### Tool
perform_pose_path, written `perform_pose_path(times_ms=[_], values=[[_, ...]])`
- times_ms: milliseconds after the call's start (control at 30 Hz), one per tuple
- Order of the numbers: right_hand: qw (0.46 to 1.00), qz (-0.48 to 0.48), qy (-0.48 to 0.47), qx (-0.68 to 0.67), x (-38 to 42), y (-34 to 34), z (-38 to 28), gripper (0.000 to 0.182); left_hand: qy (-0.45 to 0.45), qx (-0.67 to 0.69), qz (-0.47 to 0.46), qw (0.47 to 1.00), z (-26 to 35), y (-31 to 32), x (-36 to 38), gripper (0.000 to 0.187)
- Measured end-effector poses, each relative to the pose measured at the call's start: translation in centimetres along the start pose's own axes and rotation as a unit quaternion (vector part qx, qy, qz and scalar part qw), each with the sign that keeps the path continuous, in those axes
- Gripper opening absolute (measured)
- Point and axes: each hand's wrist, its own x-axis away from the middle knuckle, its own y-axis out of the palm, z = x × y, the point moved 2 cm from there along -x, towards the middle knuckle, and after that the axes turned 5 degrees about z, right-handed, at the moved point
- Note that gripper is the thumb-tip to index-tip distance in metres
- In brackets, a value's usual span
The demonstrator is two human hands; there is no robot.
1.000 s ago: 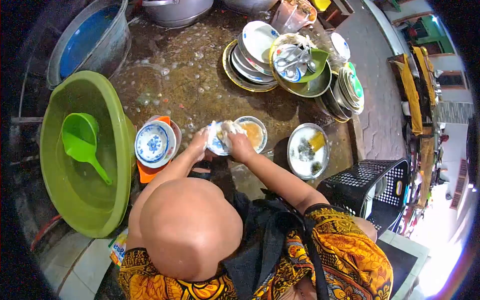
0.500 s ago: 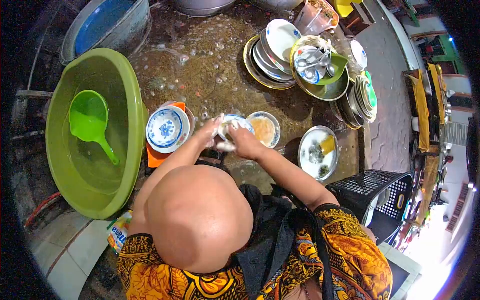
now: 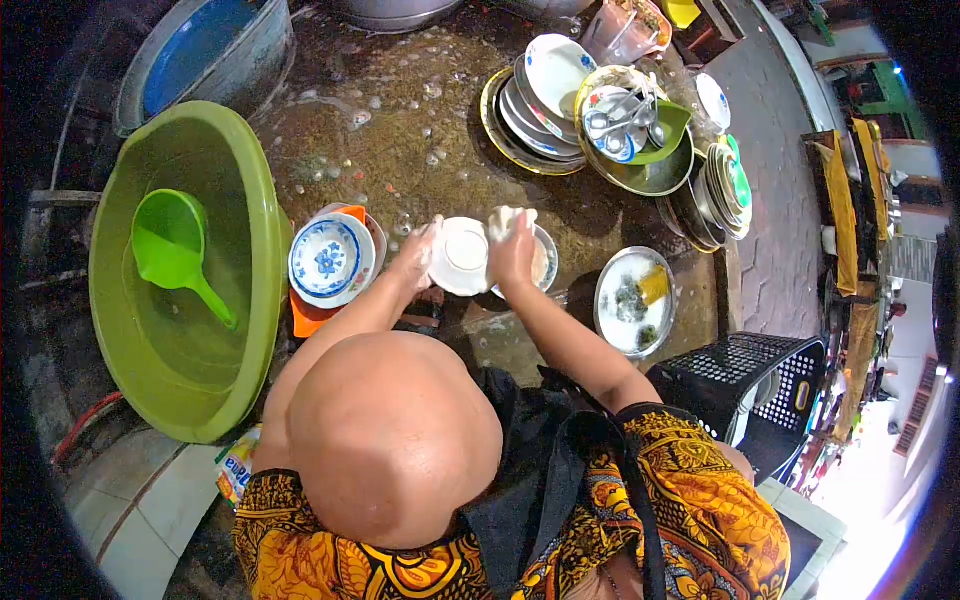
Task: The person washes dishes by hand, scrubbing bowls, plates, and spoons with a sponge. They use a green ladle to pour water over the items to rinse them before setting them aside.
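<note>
A white bowl (image 3: 462, 257) is turned with its ring-shaped base facing up. My left hand (image 3: 415, 260) is closed on its left edge, with foam on the fingers. At the opposite edge, my right hand (image 3: 513, 258) is closed around a pale, foamy scrubber (image 3: 512, 218). Partly hidden behind this hand is another bowl (image 3: 546, 262) with cloudy, tan contents. Left of my hands, a blue-flowered bowl (image 3: 326, 258) rests on other dishes and an orange item (image 3: 308, 318). A plate of suds (image 3: 612, 325) with a yellow sponge (image 3: 653, 286) and dark scouring pads lies to the right.
A large green basin (image 3: 265, 300) with a bright green dipper (image 3: 172, 250) stands at left. Stacked plates (image 3: 490, 115), a metal bowl of spoons (image 3: 650, 180) and more dishes (image 3: 722, 190) occupy the back right. A black crate (image 3: 720, 360) sits at lower right. The floor is wet and foamy.
The bowl in my left hand has turned over, from its inside showing to its base facing up. My right hand has shifted right, to the bowl's right edge, and the scrubber now shows.
</note>
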Motion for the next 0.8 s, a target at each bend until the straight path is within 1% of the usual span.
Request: perform_pose_path(times_ms=[33,67,100,133,167,200,233,267,333,367,400,467,500,533,600,633,667,700,733,800], values=[[0.997,-0.07,-0.002,-0.039,1.2,1.0,0.8,0.035,-0.003,0.017,0.003,1.0,0.4,0.1,-0.2,0.043],[0.987,-0.14,-0.003,-0.078,2.5,1.1,0.2,0.038,-0.007,0.033,0.005,0.999,0.9,0.6,0.0,0.042],[0.977,-0.17,-0.127,-0.001,4.2,0.7,-0.7,0.039,-0.04,0.066,-0.004,0.997,1.3,1.1,0.4,0.041],[0.946,-0.196,-0.247,0.076,5.5,-0.6,-3.5,0.04,-0.042,0.066,-0.005,0.997,1.2,1.1,0.5,0.041],[0.914,-0.277,-0.268,0.125,6.3,-1.2,-5.4,0.045,-0.048,0.044,0.061,0.996,1.1,0.9,0.5,0.04],[0.914,-0.18,-0.34,0.126,6.9,-1.4,-6.2,0.052,-0.056,0.022,0.126,0.99,0.8,0.5,0.5,0.039],[0.92,-0.193,-0.319,0.124,6.8,-1.0,-5.6,0.054,-0.02,0.034,0.078,0.996,0.6,0.3,0.5,0.036],[0.925,-0.206,-0.297,0.121,6.2,-0.3,-4.9,0.056,-0.023,0.032,0.077,0.996,0.4,0.0,0.6,0.036],[0.941,-0.219,-0.23,0.113,3.7,0.2,-3.9,0.057,0.075,-0.012,-0.052,0.996,0.7,0.4,1.0,0.033],[0.96,-0.24,-0.143,0.015,2.1,0.0,-3.8,0.057,0.076,-0.087,-0.031,0.993,1.0,0.2,1.0,0.031],[0.971,-0.175,-0.15,-0.055,1.0,-0.3,-2.8,0.054,0.076,-0.161,-0.011,0.984,1.5,-0.3,0.9,0.029],[0.976,-0.198,-0.087,-0.006,-0.4,-1.5,0.0,0.048,0.129,-0.228,-0.021,0.965,2.6,-2.1,0.4,0.025],[0.965,-0.224,-0.123,0.06,-0.5,-2.7,1.1,0.045,0.178,-0.269,-0.041,0.946,4.8,-1.8,1.6,0.018],[0.947,-0.25,-0.158,0.125,0.0,-4.0,2.4,0.043,0.242,-0.364,-0.004,0.899,7.5,0.0,4.0,0.016],[0.898,-0.307,-0.259,0.179,1.7,-5.1,7.4,0.045,0.372,-0.418,0.107,0.822,9.7,0.7,7.1,0.016],[0.896,-0.311,-0.261,0.178,2.7,-6.1,7.9,0.045,0.371,-0.418,0.111,0.822,10.6,0.9,8.5,0.016],[0.877,-0.316,-0.303,0.198,3.7,-6.9,8.1,0.044,0.353,-0.537,0.123,0.756,11.6,1.1,9.8,0.016],[0.856,-0.319,-0.345,0.216,4.2,-7.3,8.3,0.043,0.328,-0.646,0.133,0.676,11.9,1.0,10.7,0.016],[0.856,-0.32,-0.347,0.213,3.9,-7.2,8.4,0.043,0.328,-0.647,0.137,0.674,11.6,0.6,11.1,0.016],[0.8,-0.391,-0.317,0.325,3.8,-6.5,9.6,0.038,0.297,-0.788,0.168,0.512,10.2,-0.7,11.7,0.023]])
